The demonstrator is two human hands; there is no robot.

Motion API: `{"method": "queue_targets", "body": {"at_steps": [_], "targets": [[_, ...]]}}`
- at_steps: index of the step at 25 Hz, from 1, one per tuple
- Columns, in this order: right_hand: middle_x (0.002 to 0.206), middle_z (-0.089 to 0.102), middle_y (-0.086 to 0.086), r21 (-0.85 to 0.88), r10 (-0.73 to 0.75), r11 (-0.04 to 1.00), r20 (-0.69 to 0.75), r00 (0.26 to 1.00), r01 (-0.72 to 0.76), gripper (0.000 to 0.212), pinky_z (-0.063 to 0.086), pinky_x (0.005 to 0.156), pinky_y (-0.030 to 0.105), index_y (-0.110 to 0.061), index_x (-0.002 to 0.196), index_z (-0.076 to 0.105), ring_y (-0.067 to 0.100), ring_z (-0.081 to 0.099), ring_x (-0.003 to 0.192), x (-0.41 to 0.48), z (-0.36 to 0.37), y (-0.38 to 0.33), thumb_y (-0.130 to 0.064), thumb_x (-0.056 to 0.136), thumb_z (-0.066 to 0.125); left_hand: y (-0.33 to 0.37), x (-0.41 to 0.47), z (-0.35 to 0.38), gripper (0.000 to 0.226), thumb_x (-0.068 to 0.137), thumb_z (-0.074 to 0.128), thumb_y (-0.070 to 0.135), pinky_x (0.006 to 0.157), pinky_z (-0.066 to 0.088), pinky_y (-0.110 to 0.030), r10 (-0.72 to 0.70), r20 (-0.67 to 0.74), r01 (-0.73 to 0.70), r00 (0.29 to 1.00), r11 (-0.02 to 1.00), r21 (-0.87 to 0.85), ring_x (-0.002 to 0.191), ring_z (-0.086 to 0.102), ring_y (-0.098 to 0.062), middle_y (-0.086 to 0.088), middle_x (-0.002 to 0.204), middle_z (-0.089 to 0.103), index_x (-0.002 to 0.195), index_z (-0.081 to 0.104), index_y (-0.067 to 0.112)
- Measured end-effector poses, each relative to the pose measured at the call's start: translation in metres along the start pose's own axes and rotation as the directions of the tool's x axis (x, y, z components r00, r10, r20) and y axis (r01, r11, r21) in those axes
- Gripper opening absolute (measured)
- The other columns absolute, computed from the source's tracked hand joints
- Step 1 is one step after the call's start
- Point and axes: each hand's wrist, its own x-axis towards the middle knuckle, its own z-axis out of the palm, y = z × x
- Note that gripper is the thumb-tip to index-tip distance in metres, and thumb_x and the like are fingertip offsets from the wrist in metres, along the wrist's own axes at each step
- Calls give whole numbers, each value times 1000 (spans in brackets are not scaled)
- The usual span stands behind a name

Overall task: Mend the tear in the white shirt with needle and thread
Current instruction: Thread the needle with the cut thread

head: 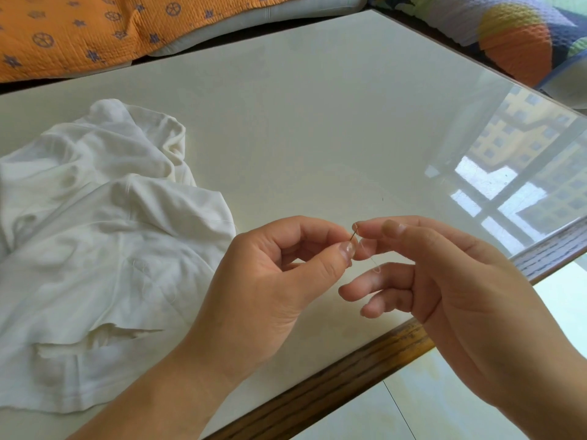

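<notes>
The white shirt (104,249) lies crumpled on the left side of the pale tabletop (301,122), with a ragged tear (127,333) gaping near its lower hem. Both hands are raised just right of the shirt, above the tabletop's near edge. The left hand (270,281) pinches a thin needle (353,235) between thumb and forefinger, its other fingers curled in. The right hand (444,281) meets it fingertip to fingertip, pinching a faint pale thread (368,255) at the needle's upper end, the lower fingers loosely extended. An orange quilt (79,30) lies beyond the tabletop.
</notes>
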Motion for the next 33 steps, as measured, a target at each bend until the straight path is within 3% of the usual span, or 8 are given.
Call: {"method": "queue_targets", "body": {"at_steps": [6,12,15,19,24,27,29,33], "targets": [[85,74,4,-248,-92,966,-36,995,80,25,44,46,24,-30,90,77,30,64,59,-2,-1,-4,-40,76,58,2,-1,1,11,74,77,35,71,54,-17,-15,2,15,1000,1000,11,75,69,-13,4,77,73,85,78,32],[114,63,-22,-457,-237,869,-41,971,192,31,52,84,42,-40,83,76,8,63,95,0,1,0,-60,62,62,5,-2,3,11,77,76,34,66,50,-14,-14,18,13,1000,999,51,68,65,-7,3,76,72,86,78,27],[114,63,-23,-478,-260,854,-50,964,205,25,50,88,44,-40,81,76,7,61,103,0,1,1,-56,63,67,5,-2,3,10,80,76,33,63,48,-13,4,32,-6,999,996,86,62,59,-3,7,72,69,87,78,25],[111,66,-21,-465,-270,861,-76,960,205,7,48,83,42,-37,73,74,8,61,99,0,1,1,-41,70,70,6,-3,4,14,77,71,32,63,46,-11,12,39,-16,999,994,110,60,58,-2,11,68,67,86,79,24],[106,69,-16,-377,-228,910,-113,967,171,8,47,88,47,-32,68,75,10,63,97,1,2,-1,-38,67,72,5,-2,5,11,77,72,32,65,46,-10,-4,53,-3,999,992,124,62,60,-1,12,69,68,85,78,27],[99,72,-10,-267,-153,956,-115,981,118,19,44,79,28,-25,68,76,-2,64,87,2,1,-5,-29,52,86,6,-2,6,10,75,73,32,65,46,-10,-29,41,24,999,992,123,61,60,0,10,70,70,83,78,28],[91,75,-8,-168,-123,981,-135,983,99,31,41,71,17,-22,70,78,-6,63,75,2,-1,-7,-38,44,79,7,-3,6,6,78,74,26,64,46,-9,-40,38,35,999,992,122,61,60,0,9,70,70,82,78,28],[88,75,-7,-158,-70,986,-132,989,49,39,36,80,30,-23,79,79,5,59,83,5,-4,-6,-36,43,83,8,-3,6,10,79,75,20,65,48,-11,-58,25,54,998,991,123,63,64,-3,5,73,73,81,78,29]]}}
